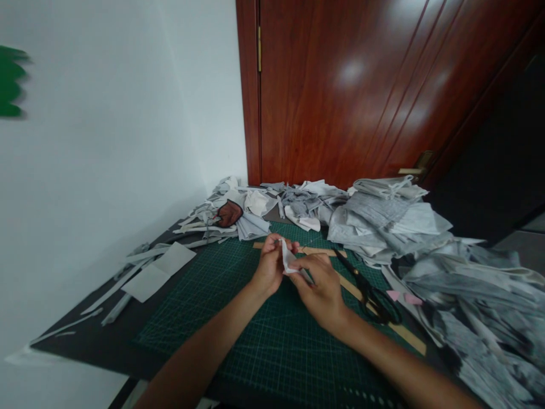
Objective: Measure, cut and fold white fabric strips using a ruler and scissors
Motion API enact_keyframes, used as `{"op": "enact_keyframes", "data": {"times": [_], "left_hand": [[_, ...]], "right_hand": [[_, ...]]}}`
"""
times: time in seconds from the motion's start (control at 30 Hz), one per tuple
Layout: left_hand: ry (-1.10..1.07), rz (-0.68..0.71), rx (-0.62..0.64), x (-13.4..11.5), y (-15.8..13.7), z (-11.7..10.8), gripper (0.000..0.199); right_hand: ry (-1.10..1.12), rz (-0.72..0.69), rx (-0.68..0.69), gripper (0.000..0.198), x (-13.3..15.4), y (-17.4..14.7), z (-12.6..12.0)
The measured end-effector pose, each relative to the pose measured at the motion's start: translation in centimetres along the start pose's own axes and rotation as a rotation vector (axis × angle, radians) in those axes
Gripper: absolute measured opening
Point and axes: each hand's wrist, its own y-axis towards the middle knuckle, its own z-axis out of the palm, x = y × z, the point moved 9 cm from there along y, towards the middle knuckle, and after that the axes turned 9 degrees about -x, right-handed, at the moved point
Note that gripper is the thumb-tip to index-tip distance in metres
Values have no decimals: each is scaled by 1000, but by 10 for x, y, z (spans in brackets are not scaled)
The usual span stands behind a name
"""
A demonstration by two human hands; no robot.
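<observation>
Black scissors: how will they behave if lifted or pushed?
The scissors should stay rigid, given their straight blades. They'll likely feel handle-heavy: the handles look bulkier than the blades. Pushing might drag the wooden strip too, since the handles overlap it.

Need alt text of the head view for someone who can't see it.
Left hand and right hand hold a folded white cloth over a green gridded mat. Black scissors lie at right, near heaped grey fabric.
</observation>
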Motion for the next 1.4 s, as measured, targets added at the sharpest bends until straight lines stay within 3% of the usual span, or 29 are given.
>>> {"op": "enact_keyframes", "data": {"times": [0.23,0.4,0.53,0.63,0.7,0.93,1.07,1.2,1.4], "left_hand": [[8,-64,38,6,-10,7,34],[134,59,-12,-12,3,-2,35],[210,135,-51,-27,15,-11,39],[258,154,-62,-27,16,-12,40],[284,161,-68,-25,13,-11,39],[373,205,-103,-18,11,-14,29],[415,217,-84,-17,10,-12,26],[453,247,-41,-15,2,-5,20],[628,477,136,-18,-30,20,7]], "right_hand": [[84,118,74,16,-4,-16,18],[123,221,19,23,-15,-3,7],[196,385,-94,12,-51,12,-10],[346,594,-167,20,-90,12,-12],[387,648,-187,27,-108,11,-11],[334,631,-97,34,-129,10,-3],[206,520,-13,19,-118,15,-7],[93,445,-28,12,-111,20,-17],[188,522,-11,15,-115,16,-10]]}}
